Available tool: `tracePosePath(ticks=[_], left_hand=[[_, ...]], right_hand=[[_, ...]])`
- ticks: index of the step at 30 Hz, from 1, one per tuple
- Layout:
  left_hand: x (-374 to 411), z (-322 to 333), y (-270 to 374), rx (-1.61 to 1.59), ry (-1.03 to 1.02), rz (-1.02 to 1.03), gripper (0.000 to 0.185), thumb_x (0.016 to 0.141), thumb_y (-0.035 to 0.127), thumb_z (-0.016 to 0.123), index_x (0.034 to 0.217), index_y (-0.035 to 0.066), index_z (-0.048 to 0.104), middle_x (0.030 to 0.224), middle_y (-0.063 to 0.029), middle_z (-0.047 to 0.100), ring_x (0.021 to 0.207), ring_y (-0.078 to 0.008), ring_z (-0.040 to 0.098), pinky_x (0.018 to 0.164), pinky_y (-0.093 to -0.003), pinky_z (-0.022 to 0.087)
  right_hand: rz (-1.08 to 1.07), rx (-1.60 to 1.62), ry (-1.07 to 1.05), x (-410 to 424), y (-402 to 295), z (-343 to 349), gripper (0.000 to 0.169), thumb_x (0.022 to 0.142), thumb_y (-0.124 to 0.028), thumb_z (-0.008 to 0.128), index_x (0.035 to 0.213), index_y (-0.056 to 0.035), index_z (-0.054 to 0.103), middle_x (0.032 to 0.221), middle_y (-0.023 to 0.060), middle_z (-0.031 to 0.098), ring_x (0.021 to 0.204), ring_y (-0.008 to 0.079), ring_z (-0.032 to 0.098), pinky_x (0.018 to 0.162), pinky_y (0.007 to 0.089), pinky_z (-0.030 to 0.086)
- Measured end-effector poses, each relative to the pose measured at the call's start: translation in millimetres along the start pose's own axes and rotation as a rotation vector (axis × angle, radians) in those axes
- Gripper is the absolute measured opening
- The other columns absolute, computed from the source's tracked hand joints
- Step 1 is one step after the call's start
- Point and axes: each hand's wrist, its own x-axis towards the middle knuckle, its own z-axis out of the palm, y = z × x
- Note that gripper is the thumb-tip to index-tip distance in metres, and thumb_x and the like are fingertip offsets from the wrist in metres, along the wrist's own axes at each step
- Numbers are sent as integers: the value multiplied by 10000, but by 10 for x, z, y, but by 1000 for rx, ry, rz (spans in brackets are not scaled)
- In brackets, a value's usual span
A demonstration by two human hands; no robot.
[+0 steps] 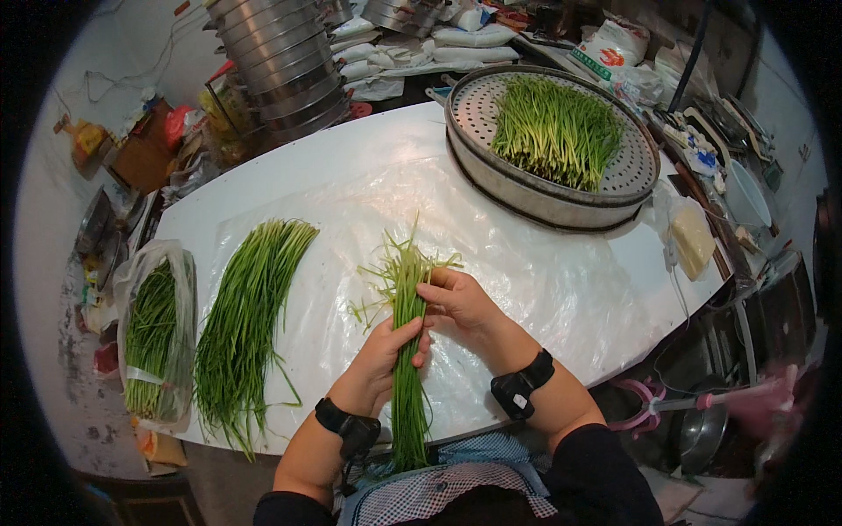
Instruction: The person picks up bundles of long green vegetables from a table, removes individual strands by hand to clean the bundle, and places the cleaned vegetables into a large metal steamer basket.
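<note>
A bundle of garlic chives lies lengthwise before me, its pale stem ends pointing away and its green tips reaching the table's near edge. My left hand is wrapped around the middle of this bundle. Higher up, my right hand pinches its right side just below the pale ends; some of those fingers are hidden. Loose pale leaf scraps stick out and lie around the stem ends. To the left, a larger pile of chives rests on the plastic sheet.
Chives in a clear plastic bag lie at the table's left end. A round perforated metal steamer at the back right carries a neat stack of chives. Behind the white table stand stacked steamer tiers and white sacks.
</note>
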Motion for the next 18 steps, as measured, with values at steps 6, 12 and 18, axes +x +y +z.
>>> tracePosePath(ticks=[6, 12, 18], left_hand=[[-15, -44, -9, -10, 152, 64, 190, 853, 140, 570, 987, 9, 537, 690, -67, 567, 527, -132, 549, 483, -242, 475], [-33, -115, 24, -25, 152, 51, 134, 838, 83, 569, 952, 14, 547, 666, -55, 559, 523, -123, 543, 470, -257, 470], [-82, -106, 46, -48, 172, 61, 56, 838, 66, 571, 835, 48, 518, 613, -20, 521, 471, -97, 496, 410, -243, 425]], right_hand=[[-44, 82, 12, 48, 129, 2, 189, 863, -70, 564, 1002, 51, 522, 906, 127, 576, 799, 212, 577, 689, 330, 492], [-84, -86, 109, 37, 146, 40, 121, 854, -76, 582, 915, 19, 540, 838, 87, 580, 682, 138, 543, 611, 268, 467], [-80, -233, 221, 96, 127, -80, 121, 847, -123, 607, 836, -10, 568, 718, 48, 567, 609, 95, 520, 575, 213, 437]])
